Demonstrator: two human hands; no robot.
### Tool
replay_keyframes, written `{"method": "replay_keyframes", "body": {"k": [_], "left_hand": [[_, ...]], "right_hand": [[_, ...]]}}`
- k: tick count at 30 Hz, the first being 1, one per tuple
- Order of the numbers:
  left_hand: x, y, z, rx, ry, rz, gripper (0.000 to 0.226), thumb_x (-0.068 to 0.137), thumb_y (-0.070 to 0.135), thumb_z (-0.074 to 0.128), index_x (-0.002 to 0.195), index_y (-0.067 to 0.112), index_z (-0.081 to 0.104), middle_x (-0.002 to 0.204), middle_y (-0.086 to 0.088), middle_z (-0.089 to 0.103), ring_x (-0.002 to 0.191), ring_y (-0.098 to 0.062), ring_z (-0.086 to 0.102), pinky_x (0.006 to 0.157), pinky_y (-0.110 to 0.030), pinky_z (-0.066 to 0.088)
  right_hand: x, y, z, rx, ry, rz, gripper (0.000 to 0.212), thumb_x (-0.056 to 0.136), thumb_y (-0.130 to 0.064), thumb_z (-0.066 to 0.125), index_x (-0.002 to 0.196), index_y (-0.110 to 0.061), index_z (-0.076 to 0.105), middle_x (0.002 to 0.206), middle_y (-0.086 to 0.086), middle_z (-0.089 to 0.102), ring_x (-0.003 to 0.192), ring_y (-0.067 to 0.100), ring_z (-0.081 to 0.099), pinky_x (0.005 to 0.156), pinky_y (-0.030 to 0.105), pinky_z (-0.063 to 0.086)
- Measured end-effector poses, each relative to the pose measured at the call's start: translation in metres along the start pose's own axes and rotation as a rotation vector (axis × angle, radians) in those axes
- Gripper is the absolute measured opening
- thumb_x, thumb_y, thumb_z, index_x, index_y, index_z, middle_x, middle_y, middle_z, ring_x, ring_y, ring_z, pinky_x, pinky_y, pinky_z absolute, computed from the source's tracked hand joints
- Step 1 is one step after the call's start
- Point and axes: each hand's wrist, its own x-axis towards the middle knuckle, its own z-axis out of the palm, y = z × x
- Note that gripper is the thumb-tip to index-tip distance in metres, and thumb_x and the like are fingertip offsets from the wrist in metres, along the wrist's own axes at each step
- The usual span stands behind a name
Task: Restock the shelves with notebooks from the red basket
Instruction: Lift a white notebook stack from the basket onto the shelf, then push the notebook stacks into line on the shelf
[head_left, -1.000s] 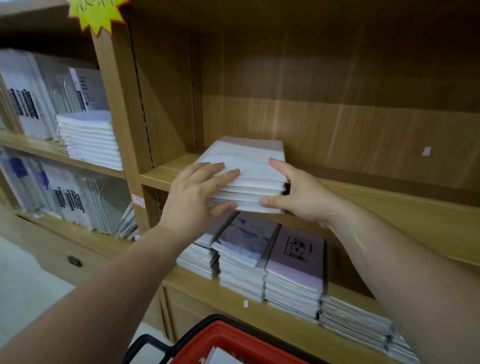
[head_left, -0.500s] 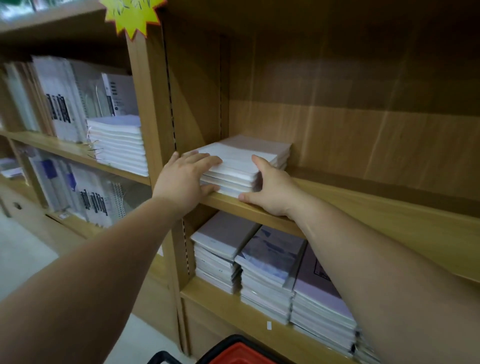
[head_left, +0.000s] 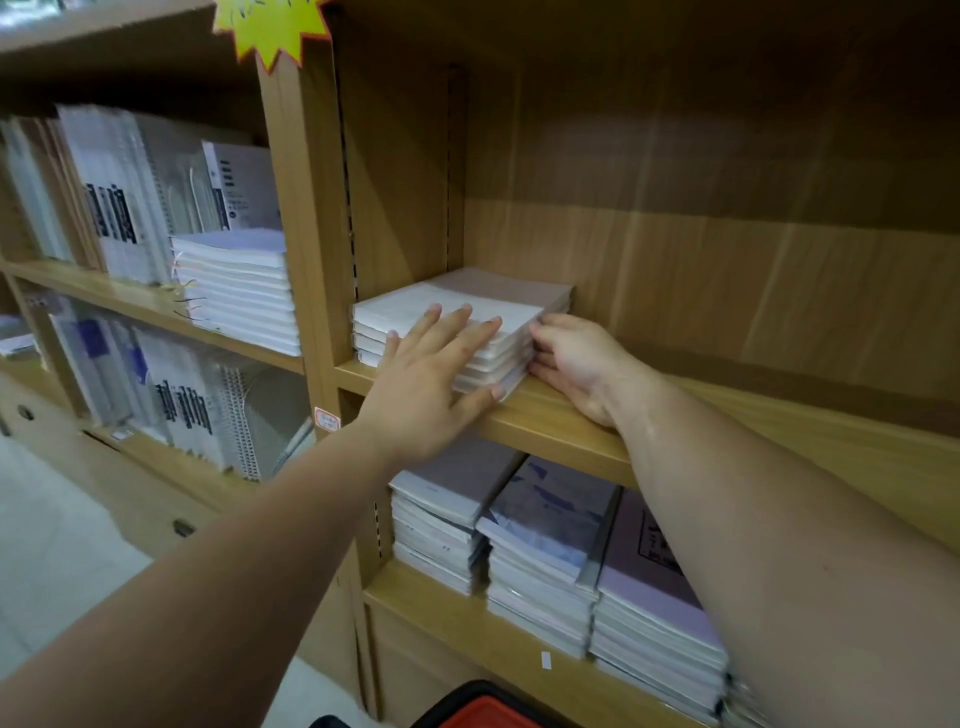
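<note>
A stack of white notebooks (head_left: 457, 304) lies flat at the left end of the middle wooden shelf (head_left: 571, 436), close to the upright. My left hand (head_left: 431, 379) rests on the stack's front edge with straight, spread fingers. My right hand (head_left: 574, 358) sits on the shelf board at the stack's right side, its fingers curled against the notebook edges. Only a strip of the red basket (head_left: 483, 714) shows at the bottom edge of the view.
To the right of the stack the middle shelf is bare wood. The shelf below holds several stacks of purple notebooks (head_left: 550, 525). The left bay has a white stack (head_left: 239, 286) and upright spiral notebooks (head_left: 119, 192). A yellow star label (head_left: 270, 26) hangs above.
The stack has been slid left along the shelf toward the upright. My left hand shifted from the stack's left side to its front; my right hand followed along the right side.
</note>
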Motion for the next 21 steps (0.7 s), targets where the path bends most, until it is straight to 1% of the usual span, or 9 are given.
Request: {"method": "replay_keyframes", "body": {"k": [3,6,8,10,11,13,16,18,21], "left_hand": [[0.007,-0.007,0.011,0.01,0.058,-0.031,0.06,0.088,0.052,0.06,0.145,0.039,0.046,0.153,-0.002,0.043,0.148,-0.029,0.026,0.114,-0.065,0.027],[0.01,-0.011,0.018,0.003,0.076,-0.032,0.058,0.089,0.043,0.068,0.143,0.037,0.048,0.15,-0.003,0.044,0.144,-0.028,0.029,0.112,-0.065,0.029],[0.011,-0.009,0.018,0.012,0.073,-0.043,0.059,0.089,0.041,0.069,0.144,0.037,0.048,0.151,-0.003,0.043,0.144,-0.026,0.027,0.115,-0.062,0.027],[0.013,-0.005,0.017,0.01,0.064,-0.058,0.059,0.09,0.038,0.069,0.145,0.037,0.048,0.152,-0.003,0.041,0.145,-0.025,0.024,0.118,-0.058,0.024],[0.013,-0.002,0.016,0.007,0.054,-0.072,0.06,0.09,0.036,0.069,0.145,0.037,0.047,0.153,-0.003,0.039,0.146,-0.026,0.023,0.119,-0.055,0.022],[0.013,0.003,0.015,0.01,0.023,-0.105,0.06,0.091,0.035,0.068,0.147,0.038,0.045,0.155,-0.003,0.036,0.148,-0.026,0.019,0.12,-0.053,0.021],[0.014,0.007,0.012,0.056,-0.028,-0.172,0.06,0.093,0.039,0.063,0.148,0.044,0.038,0.159,0.001,0.031,0.152,-0.025,0.013,0.119,-0.06,0.021],[0.014,0.016,0.006,0.078,-0.093,-0.241,0.06,0.097,0.042,0.058,0.149,0.049,0.031,0.165,0.003,0.021,0.156,-0.022,0.002,0.12,-0.066,0.013],[0.01,0.035,-0.006,0.163,-0.169,-0.307,0.066,0.102,0.042,0.047,0.157,0.047,0.013,0.171,0.003,-0.002,0.156,-0.022,-0.012,0.121,-0.066,-0.002]], "right_hand": [[0.007,0.001,0.007,-0.156,-0.01,-0.01,0.058,0.077,-0.052,0.071,0.125,-0.019,0.065,0.123,-0.003,0.07,0.116,0.014,0.064,0.108,0.038,0.047],[0.015,0.005,0.006,-0.102,-0.028,-0.024,0.044,0.086,-0.038,0.072,0.123,-0.016,0.062,0.127,0.003,0.067,0.12,0.02,0.063,0.108,0.041,0.049],[0.019,0.006,0.006,-0.087,-0.018,-0.045,0.073,0.076,-0.044,0.073,0.14,-0.017,0.051,0.137,0.003,0.061,0.125,0.02,0.059,0.111,0.043,0.046],[0.023,0.01,0.008,-0.086,-0.002,-0.056,0.106,0.063,-0.056,0.074,0.155,-0.027,0.031,0.157,0.002,0.043,0.14,0.021,0.046,0.117,0.047,0.039],[0.022,0.01,0.01,-0.096,0.018,-0.055,0.11,0.065,-0.057,0.073,0.159,-0.032,0.022,0.163,0.0,0.033,0.146,0.021,0.038,0.119,0.047,0.035],[0.012,0.007,0.016,-0.185,0.045,-0.072,0.094,0.084,-0.052,0.064,0.161,-0.031,0.015,0.167,0.0,0.025,0.15,0.022,0.031,0.122,0.046,0.03],[-0.002,0.003,0.023,-0.413,0.083,-0.102,0.062,0.107,-0.04,0.038,0.162,-0.025,0.013,0.168,0.003,0.023,0.152,0.024,0.027,0.122,0.036,0.024],[-0.016,0.0,0.027,-0.487,0.064,-0.098,0.061,0.109,-0.041,0.032,0.163,-0.025,0.009,0.168,0.005,0.02,0.153,0.025,0.024,0.119,0.036,0.024],[-0.048,-0.002,0.028,-0.558,0.027,-0.138,0.064,0.107,-0.043,0.038,0.163,-0.025,0.011,0.168,0.005,0.023,0.152,0.025,0.026,0.121,0.036,0.026]]}}
